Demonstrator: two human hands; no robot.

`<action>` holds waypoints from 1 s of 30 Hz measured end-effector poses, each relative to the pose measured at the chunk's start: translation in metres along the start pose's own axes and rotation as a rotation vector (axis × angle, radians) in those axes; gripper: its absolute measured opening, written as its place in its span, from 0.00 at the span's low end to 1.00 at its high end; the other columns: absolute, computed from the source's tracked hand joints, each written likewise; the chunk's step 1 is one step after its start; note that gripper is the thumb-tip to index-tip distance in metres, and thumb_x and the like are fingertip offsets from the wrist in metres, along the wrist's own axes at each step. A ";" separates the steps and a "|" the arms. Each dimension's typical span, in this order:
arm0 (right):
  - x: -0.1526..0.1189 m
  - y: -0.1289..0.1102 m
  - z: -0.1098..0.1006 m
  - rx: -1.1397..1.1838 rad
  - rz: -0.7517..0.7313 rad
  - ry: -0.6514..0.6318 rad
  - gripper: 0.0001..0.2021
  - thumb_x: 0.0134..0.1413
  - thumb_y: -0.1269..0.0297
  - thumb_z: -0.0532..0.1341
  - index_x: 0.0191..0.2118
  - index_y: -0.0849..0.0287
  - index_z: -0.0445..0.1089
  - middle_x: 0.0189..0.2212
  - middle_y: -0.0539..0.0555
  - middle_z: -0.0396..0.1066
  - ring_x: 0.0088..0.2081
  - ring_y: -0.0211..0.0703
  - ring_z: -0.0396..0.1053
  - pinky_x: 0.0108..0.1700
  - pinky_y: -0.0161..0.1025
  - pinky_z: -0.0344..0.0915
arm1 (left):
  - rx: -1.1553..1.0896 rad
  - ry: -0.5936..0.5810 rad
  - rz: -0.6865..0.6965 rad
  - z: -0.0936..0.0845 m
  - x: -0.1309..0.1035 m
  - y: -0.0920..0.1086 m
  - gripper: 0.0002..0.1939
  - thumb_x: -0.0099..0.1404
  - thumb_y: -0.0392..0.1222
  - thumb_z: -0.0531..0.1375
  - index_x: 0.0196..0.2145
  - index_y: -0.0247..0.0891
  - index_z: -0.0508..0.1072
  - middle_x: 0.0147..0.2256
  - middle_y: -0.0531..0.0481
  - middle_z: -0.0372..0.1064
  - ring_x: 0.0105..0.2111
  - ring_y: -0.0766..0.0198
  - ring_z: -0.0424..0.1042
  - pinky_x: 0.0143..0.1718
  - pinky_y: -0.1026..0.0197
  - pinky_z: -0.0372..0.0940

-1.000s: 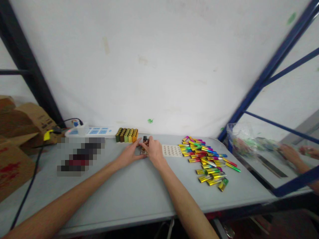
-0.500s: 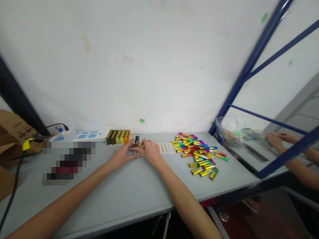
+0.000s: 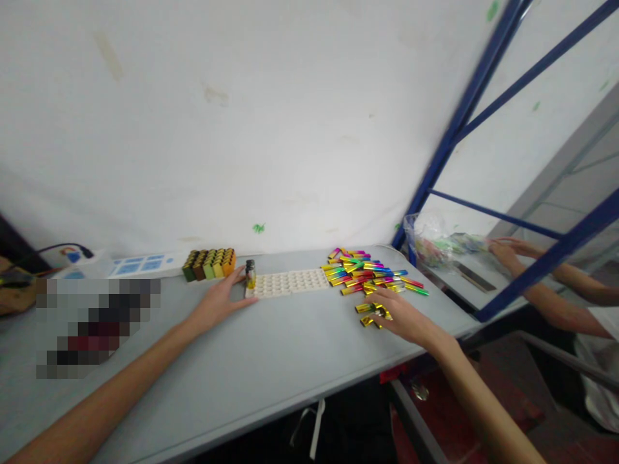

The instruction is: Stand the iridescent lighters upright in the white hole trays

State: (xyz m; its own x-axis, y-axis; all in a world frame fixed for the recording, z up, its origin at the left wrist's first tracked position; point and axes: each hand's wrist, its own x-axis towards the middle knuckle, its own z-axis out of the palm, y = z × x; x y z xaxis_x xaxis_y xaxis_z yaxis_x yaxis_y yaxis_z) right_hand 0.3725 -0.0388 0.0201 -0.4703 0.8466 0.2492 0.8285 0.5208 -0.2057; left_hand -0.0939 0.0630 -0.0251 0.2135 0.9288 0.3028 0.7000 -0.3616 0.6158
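A white tray with rows of holes lies on the table, with a few small dark-topped pieces upright at its left end. My left hand is spread around that end, thumb and fingers apart, with nothing held. To the right, my right hand reaches over the near part of a pile of shiny coloured tubes. Its fingers are bent down among gold tubes; whether they grip one is hidden. A block of upright green, brown and orange tubes stands behind my left hand.
A power strip runs along the wall at the left, near a pixelated dark object. Blue metal frame bars rise at the right. Beyond them are a plastic bag and another person's hands.
My right hand has left the tray and moved right to the tube pile, uncovering the tray. My left hand stays at the tray's left end. The view has shifted to the right.
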 end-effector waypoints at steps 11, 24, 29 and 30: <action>0.006 -0.002 0.036 -0.234 -0.062 0.181 0.10 0.69 0.65 0.58 0.51 0.55 0.73 0.46 0.60 0.76 0.50 0.54 0.73 0.54 0.53 0.70 | 0.000 -0.002 0.002 0.000 -0.001 0.001 0.47 0.53 0.67 0.66 0.63 0.39 0.63 0.59 0.36 0.72 0.61 0.38 0.69 0.65 0.39 0.60; 0.177 -0.104 0.046 0.412 -0.133 0.216 0.11 0.60 0.55 0.67 0.39 0.59 0.76 0.24 0.47 0.71 0.26 0.37 0.66 0.31 0.33 0.60 | -0.052 0.003 0.030 0.003 -0.009 0.002 0.44 0.56 0.60 0.69 0.64 0.40 0.62 0.60 0.36 0.71 0.60 0.41 0.70 0.64 0.40 0.62; 0.211 -0.129 0.085 0.490 -0.146 0.202 0.10 0.57 0.60 0.70 0.40 0.60 0.77 0.25 0.48 0.72 0.27 0.37 0.67 0.33 0.33 0.62 | -0.055 0.013 0.059 0.008 -0.010 -0.004 0.43 0.59 0.55 0.69 0.66 0.39 0.61 0.60 0.36 0.70 0.60 0.42 0.70 0.64 0.41 0.61; 0.214 -0.132 0.093 0.490 -0.144 0.200 0.09 0.57 0.61 0.70 0.40 0.60 0.77 0.25 0.48 0.72 0.27 0.37 0.68 0.34 0.33 0.62 | -0.054 0.012 0.060 0.009 -0.010 -0.005 0.44 0.58 0.55 0.69 0.66 0.39 0.60 0.60 0.35 0.70 0.60 0.42 0.70 0.64 0.41 0.61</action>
State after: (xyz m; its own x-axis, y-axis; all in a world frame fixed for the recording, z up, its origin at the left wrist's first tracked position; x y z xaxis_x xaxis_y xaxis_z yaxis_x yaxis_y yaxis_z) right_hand 0.1347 0.0839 0.0124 -0.4621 0.7506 0.4723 0.4992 0.6603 -0.5611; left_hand -0.0935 0.0560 -0.0377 0.2461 0.9043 0.3487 0.6481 -0.4211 0.6346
